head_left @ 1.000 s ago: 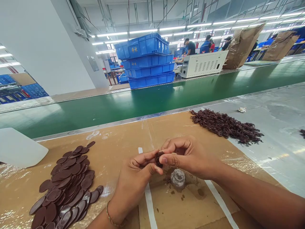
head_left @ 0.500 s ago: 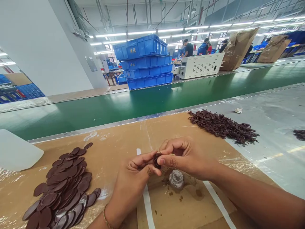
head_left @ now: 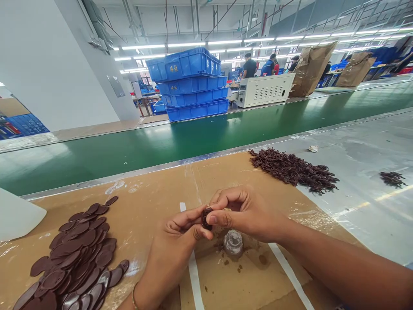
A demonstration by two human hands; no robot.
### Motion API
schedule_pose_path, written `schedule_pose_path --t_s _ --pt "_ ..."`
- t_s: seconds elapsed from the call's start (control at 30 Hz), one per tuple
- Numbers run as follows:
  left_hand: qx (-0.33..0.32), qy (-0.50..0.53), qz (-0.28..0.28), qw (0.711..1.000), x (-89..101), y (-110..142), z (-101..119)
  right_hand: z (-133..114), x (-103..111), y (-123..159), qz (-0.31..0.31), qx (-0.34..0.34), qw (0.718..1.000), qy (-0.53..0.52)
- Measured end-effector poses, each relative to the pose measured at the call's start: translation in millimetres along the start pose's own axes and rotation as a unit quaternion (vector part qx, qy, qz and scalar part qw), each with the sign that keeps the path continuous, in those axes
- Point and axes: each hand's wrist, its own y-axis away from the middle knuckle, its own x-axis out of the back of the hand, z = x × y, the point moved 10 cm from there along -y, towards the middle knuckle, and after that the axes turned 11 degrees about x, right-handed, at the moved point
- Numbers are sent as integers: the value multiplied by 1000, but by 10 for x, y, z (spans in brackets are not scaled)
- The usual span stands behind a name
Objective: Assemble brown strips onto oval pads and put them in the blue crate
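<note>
Two hands work together over a brown cardboard sheet. The left hand and the right hand are both nearly closed, fingers curled, and pinch one small dark piece between their thumbs and fingertips; it sits just above the sheet, partly hidden by the fingers. A bracelet circles the left wrist. Just below the hands stands one clear glass-like lump, with brown specks around it, between two white strips on the sheet. To the left lies one heap of dark oval discs, too many and too overlapped to count. To the right lie one large tangled pile of dark strands and one small clump. Beyond a green conveyor belt stand four stacked blue crates, one white machine, two brown sacks, and about four people.
</note>
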Motion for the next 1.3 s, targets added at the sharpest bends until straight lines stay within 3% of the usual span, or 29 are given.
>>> schedule_pose_path --t_s 0.43,0.8,1.3 --pt "-3 7 20 1000 42 8 -27 6 -10 0 -3 -5 1000 -8" --pt "-7 1 -6 1000 20 8 -38 -7 -14 -4 -1 -7 1000 -8" --pt "0 -9 2 1000 0 17 10 13 8 -4 4 -3 1000 -9"
